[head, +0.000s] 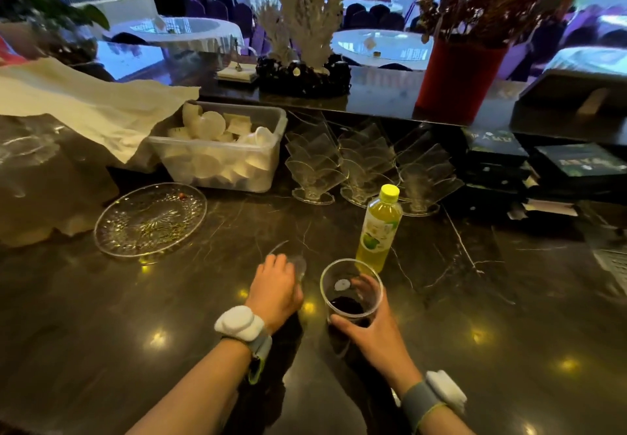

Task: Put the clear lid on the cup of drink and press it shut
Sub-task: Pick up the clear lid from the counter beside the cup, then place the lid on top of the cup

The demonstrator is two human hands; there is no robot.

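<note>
Cup: a clear plastic cup [351, 293] stands on the dark marble counter [475, 299] near its front edge, uncovered, with dark drink only in its bottom part.
Right hand: the right hand [373, 326] wraps the cup's lower wall, thumb in front, fingers seen blurred through the plastic.
Clear lid: the clear lid [288, 261] is tilted off the counter just left of the cup; its outline is faint and smeared by motion, and its near part is hidden behind the hand.
Left hand: the left hand [276, 287] is closed on the lid; the fingertips are out of sight, so the exact grip is unclear.
Bottle: a green drink bottle with a yellow cap [378, 231] stands just behind the cup.
Glass plate: a cut-glass plate [151, 219] lies toward the counter's left edge.
Wristbands: both wrists carry grey bands with white pods.
</note>
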